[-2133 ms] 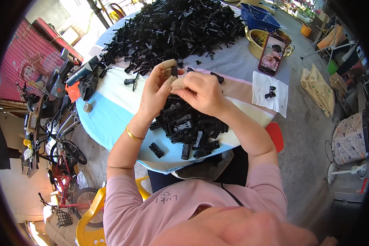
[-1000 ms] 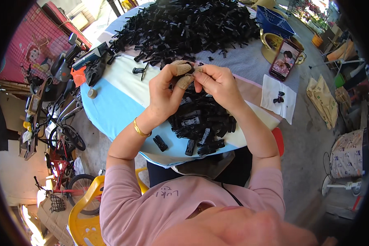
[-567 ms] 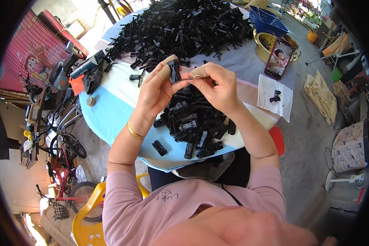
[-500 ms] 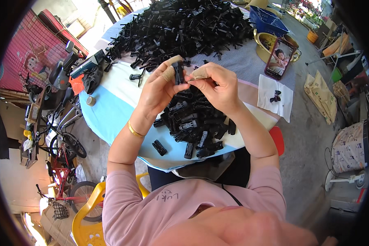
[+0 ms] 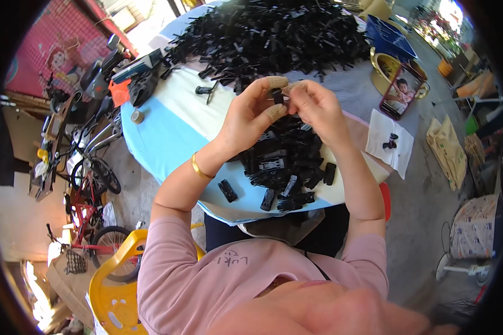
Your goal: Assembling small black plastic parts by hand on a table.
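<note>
Above the table my left hand pinches a small black plastic part between thumb and forefinger, both wrapped in tan tape. My right hand is closed at the right side of that part, fingertips pressed together; what they grip is too small to make out. Below the hands lies a pile of black plastic clip-like pieces. One similar black piece rests apart to the left, on the blue stripe of the tablecloth. A large heap of thin black parts covers the far side.
At the right, a phone leans on a gold pot, near a white tissue with small black bits. A blue basket stands behind. To the left are a small round container, a yellow chair and bicycles.
The view has shifted, so the table appears farther right. My left hand has turned the black part, and my right fingers have moved up against its upper right side.
</note>
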The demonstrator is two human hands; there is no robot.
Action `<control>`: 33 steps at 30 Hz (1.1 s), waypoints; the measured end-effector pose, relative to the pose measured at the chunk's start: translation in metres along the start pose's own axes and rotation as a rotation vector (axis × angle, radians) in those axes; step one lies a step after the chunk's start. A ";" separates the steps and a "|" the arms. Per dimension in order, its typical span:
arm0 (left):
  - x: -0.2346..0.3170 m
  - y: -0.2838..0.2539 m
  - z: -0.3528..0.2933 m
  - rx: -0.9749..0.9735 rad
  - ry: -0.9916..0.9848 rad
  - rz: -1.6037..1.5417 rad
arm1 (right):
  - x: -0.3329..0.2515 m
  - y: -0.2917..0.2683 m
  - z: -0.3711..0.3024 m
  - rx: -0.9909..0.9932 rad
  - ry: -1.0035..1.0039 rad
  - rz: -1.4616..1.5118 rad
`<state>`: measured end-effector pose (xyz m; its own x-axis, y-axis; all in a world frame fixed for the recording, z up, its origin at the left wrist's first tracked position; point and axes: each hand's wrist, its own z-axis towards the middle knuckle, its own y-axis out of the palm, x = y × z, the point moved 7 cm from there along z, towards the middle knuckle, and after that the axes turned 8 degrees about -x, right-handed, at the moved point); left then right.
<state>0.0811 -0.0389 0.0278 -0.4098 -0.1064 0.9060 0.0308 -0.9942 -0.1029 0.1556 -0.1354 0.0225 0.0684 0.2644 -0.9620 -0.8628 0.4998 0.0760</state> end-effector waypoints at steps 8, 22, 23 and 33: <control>-0.005 -0.008 -0.001 -0.002 0.009 -0.089 | -0.005 0.008 -0.002 -0.008 -0.111 -0.340; 0.016 -0.016 -0.004 0.234 0.307 0.287 | -0.008 0.013 -0.002 0.019 -0.112 -0.326; 0.021 -0.015 -0.004 0.181 0.290 0.377 | -0.025 0.014 -0.009 0.102 -0.268 -0.470; -0.014 -0.041 0.019 -0.076 -0.007 0.526 | -0.129 0.035 -0.125 -0.103 -1.115 -0.247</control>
<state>0.1031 0.0033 0.0271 -0.3508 -0.5909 0.7265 0.1640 -0.8026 -0.5735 0.0535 -0.2553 0.1163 0.6032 0.7778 -0.1763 -0.7974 0.5834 -0.1542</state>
